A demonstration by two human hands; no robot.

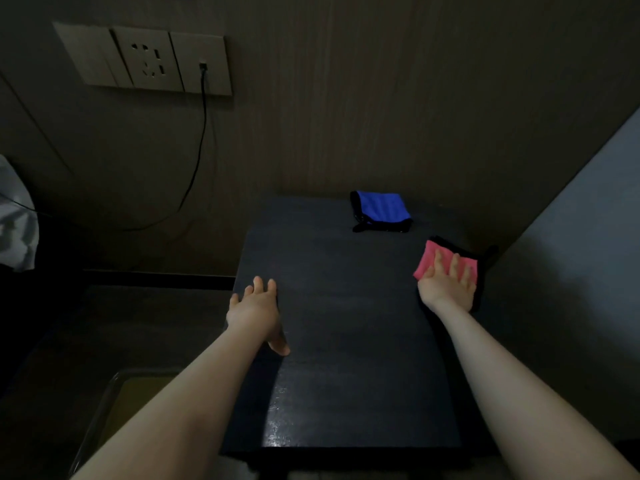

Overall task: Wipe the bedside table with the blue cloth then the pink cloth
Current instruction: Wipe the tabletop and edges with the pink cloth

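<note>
The dark bedside table [346,341] fills the middle of the head view. A blue cloth [381,207] with black trim lies folded near the table's far right corner, touched by neither hand. A pink cloth [429,259] with a black edge sits at the table's right edge, and my right hand [448,282] lies flat on it, fingers spread over the fabric. My left hand [258,308] rests on the table's left edge, fingers apart, holding nothing.
A wall panel with a socket [149,60] hangs at upper left, and a black cable [197,150] drops from it toward the floor. Pale bedding [15,216] shows at far left. A glass-rimmed tray [114,403] sits low at left. A pale wall [581,244] bounds the right.
</note>
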